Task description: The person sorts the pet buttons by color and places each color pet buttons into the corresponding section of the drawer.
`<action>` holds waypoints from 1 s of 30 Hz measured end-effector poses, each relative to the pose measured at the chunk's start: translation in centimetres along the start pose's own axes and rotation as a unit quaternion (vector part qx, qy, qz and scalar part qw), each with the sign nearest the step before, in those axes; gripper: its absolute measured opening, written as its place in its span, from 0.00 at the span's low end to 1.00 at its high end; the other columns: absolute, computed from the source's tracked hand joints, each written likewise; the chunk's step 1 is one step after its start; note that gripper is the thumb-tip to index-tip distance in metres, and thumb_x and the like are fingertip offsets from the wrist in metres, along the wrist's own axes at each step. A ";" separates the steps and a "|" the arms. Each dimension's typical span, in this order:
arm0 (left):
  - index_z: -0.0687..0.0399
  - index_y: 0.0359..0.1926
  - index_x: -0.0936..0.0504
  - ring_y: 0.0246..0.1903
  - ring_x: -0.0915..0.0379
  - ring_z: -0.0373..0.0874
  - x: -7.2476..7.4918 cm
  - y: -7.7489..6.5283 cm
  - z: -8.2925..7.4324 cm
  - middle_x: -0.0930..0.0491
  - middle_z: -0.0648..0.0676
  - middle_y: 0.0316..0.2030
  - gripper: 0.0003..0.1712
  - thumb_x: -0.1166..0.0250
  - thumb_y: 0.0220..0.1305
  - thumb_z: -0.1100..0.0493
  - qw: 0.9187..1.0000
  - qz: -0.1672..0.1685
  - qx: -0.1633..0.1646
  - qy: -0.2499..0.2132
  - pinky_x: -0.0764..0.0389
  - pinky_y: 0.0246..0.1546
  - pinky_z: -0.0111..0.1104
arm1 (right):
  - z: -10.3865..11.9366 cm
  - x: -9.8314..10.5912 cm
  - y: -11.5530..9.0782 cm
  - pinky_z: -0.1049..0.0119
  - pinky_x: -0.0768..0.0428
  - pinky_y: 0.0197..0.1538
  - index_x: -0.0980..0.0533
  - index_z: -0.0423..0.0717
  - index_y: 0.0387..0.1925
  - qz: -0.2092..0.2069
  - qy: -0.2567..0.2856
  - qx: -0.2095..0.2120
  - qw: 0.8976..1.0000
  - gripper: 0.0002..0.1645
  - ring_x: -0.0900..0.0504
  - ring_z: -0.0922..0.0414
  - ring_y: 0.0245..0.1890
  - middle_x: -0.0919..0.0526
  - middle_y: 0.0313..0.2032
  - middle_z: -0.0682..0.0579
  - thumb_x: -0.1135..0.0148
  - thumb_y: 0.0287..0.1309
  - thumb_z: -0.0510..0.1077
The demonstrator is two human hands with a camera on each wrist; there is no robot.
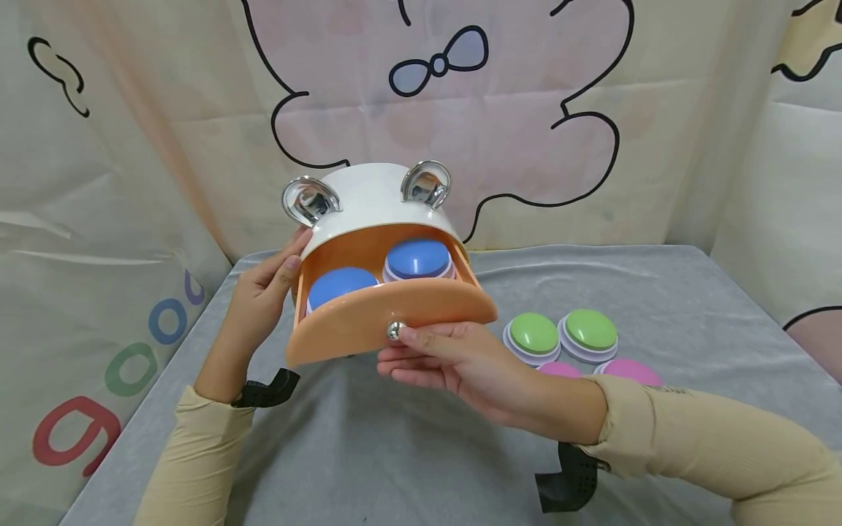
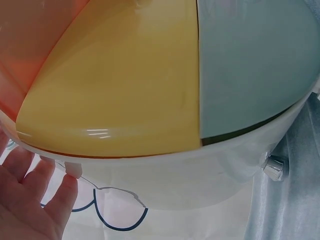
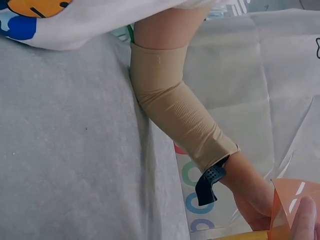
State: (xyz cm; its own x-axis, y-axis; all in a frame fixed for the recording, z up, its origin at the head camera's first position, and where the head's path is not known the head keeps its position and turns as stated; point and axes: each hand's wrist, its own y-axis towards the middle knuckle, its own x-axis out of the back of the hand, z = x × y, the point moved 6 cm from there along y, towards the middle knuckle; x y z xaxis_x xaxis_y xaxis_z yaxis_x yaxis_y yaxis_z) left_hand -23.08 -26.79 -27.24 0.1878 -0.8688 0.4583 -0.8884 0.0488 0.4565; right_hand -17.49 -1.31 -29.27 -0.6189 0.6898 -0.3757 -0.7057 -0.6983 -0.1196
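Note:
A white rounded box (image 1: 371, 191) with two silver ears is held up and tilted over the table. My left hand (image 1: 259, 299) grips its left side, thumb at the front edge. With thumb and fingers, my right hand (image 1: 460, 369) pinches the silver knob (image 1: 395, 331) of the orange drawer (image 1: 388, 314), which is pulled out. Inside lie two blue-topped round push buttons (image 1: 419, 259) with pale bases. The left wrist view shows a yellow panel (image 2: 115, 80) and a teal panel (image 2: 250, 65) on the same box, with left fingers (image 2: 62, 200) at its rim.
Two green push buttons (image 1: 590, 330) sit on the grey cloth-covered table (image 1: 658, 292) to the right. Pink ones (image 1: 633, 371) lie nearer, partly hidden behind my right forearm. A printed curtain (image 1: 526, 146) hangs behind the table and along its sides.

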 end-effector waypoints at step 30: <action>0.39 0.70 0.30 0.74 0.43 0.34 0.0 -0.1 -0.1 0.34 0.44 0.72 0.23 0.51 0.78 0.52 1.000 0.001 0.001 -0.006 0.34 0.65 0.15 | 0.9 1.0 3.5 0.68 0.14 0.49 0.27 0.26 0.57 -0.044 0.005 0.030 0.999 0.21 0.11 0.60 0.39 0.11 0.36 0.50 0.47 0.73 0.41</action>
State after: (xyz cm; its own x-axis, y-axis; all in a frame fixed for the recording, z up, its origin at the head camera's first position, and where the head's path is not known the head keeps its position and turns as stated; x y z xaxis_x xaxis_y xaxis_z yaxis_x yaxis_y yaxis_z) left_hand -22.99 -26.70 -27.21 0.1805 -0.8744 0.4504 -0.8897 0.0501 0.4537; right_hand -20.92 -2.94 -29.19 -0.5506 0.7459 -0.3748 -0.7768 -0.6222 -0.0970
